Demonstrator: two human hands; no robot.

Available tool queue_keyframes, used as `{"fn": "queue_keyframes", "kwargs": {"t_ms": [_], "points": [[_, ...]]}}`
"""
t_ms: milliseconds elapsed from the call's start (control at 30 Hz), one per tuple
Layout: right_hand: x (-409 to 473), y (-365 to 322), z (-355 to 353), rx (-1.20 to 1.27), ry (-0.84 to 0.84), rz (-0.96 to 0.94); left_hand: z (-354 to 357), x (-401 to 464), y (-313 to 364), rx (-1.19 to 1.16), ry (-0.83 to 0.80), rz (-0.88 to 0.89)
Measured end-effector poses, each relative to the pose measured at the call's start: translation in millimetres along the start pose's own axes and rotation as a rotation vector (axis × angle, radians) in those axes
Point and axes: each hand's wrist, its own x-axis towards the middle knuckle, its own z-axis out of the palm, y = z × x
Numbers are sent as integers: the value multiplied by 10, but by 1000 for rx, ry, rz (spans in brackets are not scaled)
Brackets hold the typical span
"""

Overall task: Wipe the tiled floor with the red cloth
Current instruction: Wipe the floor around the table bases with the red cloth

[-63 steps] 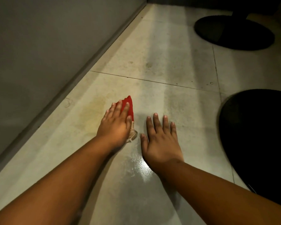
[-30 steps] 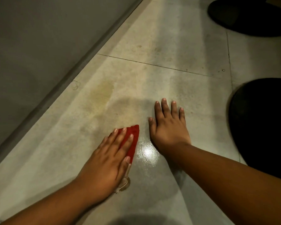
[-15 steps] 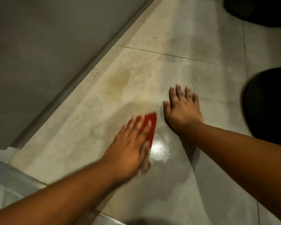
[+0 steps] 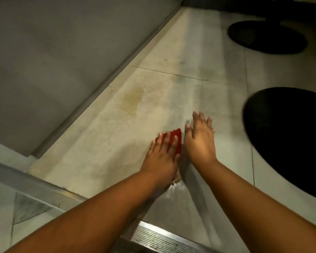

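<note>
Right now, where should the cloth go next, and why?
Probably forward and left, toward the yellowish stain. The left hand presses flat on the red cloth, well short of that mark, and the floor nearer the person already shines wet. The right hand is beside the cloth.

The scene is dim and warm-toned, lit from above and slightly behind the camera. A pale band of light runs up the tiled floor (image 4: 199, 57) toward the far corner, while the wall (image 4: 53, 52) on the left sits in flat grey shade. A wet patch just below the left hand (image 4: 161, 159) gives a small bright glare. The right hand (image 4: 199, 141) is smeared by motion blur, its fingertips soft. The black round bases (image 4: 288, 136) lose all detail in darkness. Straight lines bow near the edges from wide-angle distortion, and fine grain softens everything.
</note>
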Motion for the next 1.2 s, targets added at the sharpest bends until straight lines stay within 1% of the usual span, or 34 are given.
{"fn": "queue_keyframes", "kwargs": {"t_ms": [67,100,167,233,300,333,400,467,600,667,700,767,833,900,1000,1067,1133,1200], "points": [[-155,49,-95,113,56,96,16,-8,152,-54,-104,51],[-228,83,-119,133,75,131,-3,6,174,-102,-125,56],[-383,100,-65,107,56,153,-92,25,61,-180,-92,8],[-509,75,84,19,-26,107,-170,37,-188,-124,35,-73],[-561,5,264,-105,-133,47,-203,22,-523,6,180,-185],[-567,-33,349,-179,-172,24,-212,7,-683,56,223,-241],[-541,-88,518,-321,-205,-16,-181,-9,-954,91,232,-334],[-389,-96,649,-401,-204,-52,-111,12,-1108,71,210,-376],[299,-60,742,-465,-168,-125,-57,52,-1146,61,248,-355],[535,-37,724,-493,-209,-152,-42,51,-1151,53,262,-346],[535,-43,719,-492,-236,-182,-46,47,-1165,50,262,-343],[264,-45,691,-477,-256,-263,-41,40,-1168,51,262,-345],[-207,-26,673,-482,-239,-342,-33,24,-1154,55,254,-347],[-407,-34,648,-492,-223,-366,-51,36,-1143,52,258,-356],[71,-120,762,-475,-287,-355,-55,37,-1145,60,254,-353],[661,-238,954,-456,-257,-359,-53,45,-1153,69,254,-356],[1137,-386,1083,-477,-267,-347,-51,50,-1155,83,249,-355],[1218,-438,1131,-496,-280,-339,-60,54,-1164,76,253,-357]]}}
